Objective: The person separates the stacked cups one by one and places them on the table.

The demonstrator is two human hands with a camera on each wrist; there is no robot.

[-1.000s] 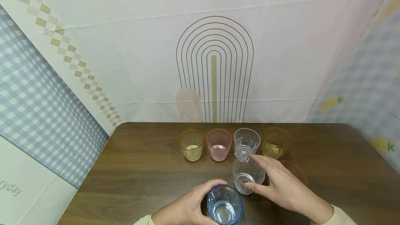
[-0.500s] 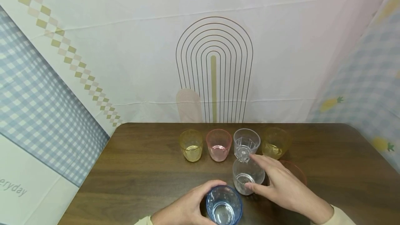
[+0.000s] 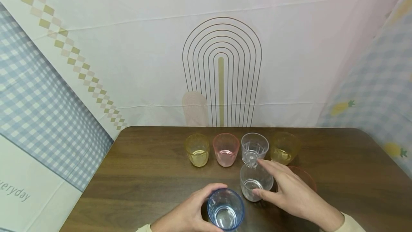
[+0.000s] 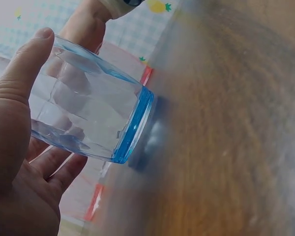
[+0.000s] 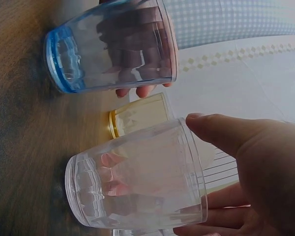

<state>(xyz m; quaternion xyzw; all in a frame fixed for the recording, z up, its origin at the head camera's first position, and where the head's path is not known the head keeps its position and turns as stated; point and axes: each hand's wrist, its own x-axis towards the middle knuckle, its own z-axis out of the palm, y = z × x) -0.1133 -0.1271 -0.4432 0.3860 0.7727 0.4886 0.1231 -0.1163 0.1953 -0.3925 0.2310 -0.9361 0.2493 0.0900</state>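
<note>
My left hand (image 3: 188, 210) grips a clear cup with a blue tint and rim (image 3: 226, 208) near the front of the table, thumb on one side and fingers on the other. In the left wrist view, the base of this blue cup (image 4: 101, 105) is close over the wood, with a dark shadow beside it. My right hand (image 3: 294, 192) holds a colourless clear cup (image 3: 247, 178) near its rim, just right of and behind the blue one. Its thumb and fingers sit on opposite sides, and the cup stands upright in the right wrist view's sideways picture.
Along the back of the brown wooden table (image 3: 145, 174) stand a yellow cup (image 3: 197, 151), a pink cup (image 3: 226, 151), a faceted clear cup (image 3: 254, 144) and another yellow cup (image 3: 283, 146). A reddish cup (image 3: 304, 176) is partly hidden behind my right hand. Patterned cloth hangs behind.
My left hand has shifted the blue cup slightly left and away from me, widening the gap to the clear cup. The right hand and its cup have stayed put.
</note>
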